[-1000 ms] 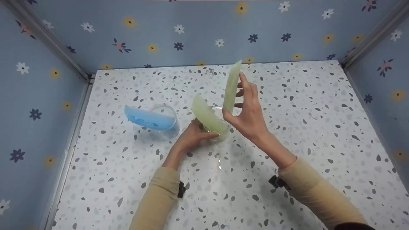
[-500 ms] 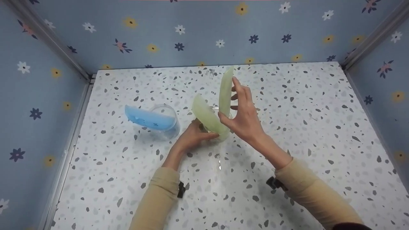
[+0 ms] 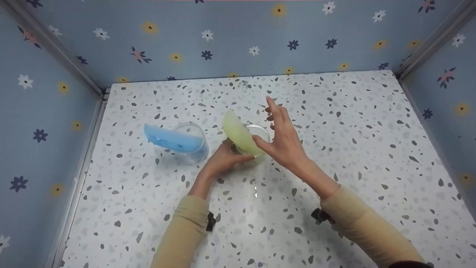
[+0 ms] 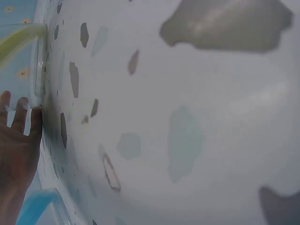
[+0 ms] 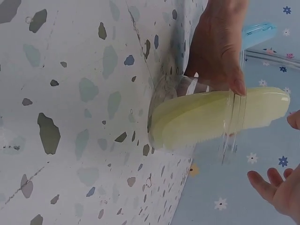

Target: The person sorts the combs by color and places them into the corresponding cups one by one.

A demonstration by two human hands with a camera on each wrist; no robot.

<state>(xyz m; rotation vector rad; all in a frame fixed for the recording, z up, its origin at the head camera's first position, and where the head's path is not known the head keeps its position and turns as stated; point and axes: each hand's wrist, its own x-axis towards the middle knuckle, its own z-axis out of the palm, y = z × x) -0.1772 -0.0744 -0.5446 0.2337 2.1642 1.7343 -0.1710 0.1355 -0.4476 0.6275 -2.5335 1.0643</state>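
A clear cup (image 3: 262, 131) stands on the table, with a pale green half-moon-shaped piece (image 3: 240, 132) leaning in it and jutting past the rim. Layered green edges (image 5: 187, 117) show inside the cup in the right wrist view; I cannot tell there how many pieces lie together. My left hand (image 3: 227, 158) grips the cup from the near left side, its thumb along the front near the rim. Just right of the cup my right hand (image 3: 284, 143) holds nothing, fingers spread and thumb near the rim. In the left wrist view, fingertips (image 4: 21, 103) touch the cup.
Left of my left hand stands another clear cup (image 3: 197, 154), a blue half-moon-shaped piece (image 3: 173, 138) slanting out of it. The white speckled table (image 3: 353, 149) meets blue flowered walls (image 3: 238, 37) at the back and sides.
My right hand has moved left and lowered a second green piece to the cup, then let it go; that piece no longer shows separately in the head view. My left hand has stayed put.
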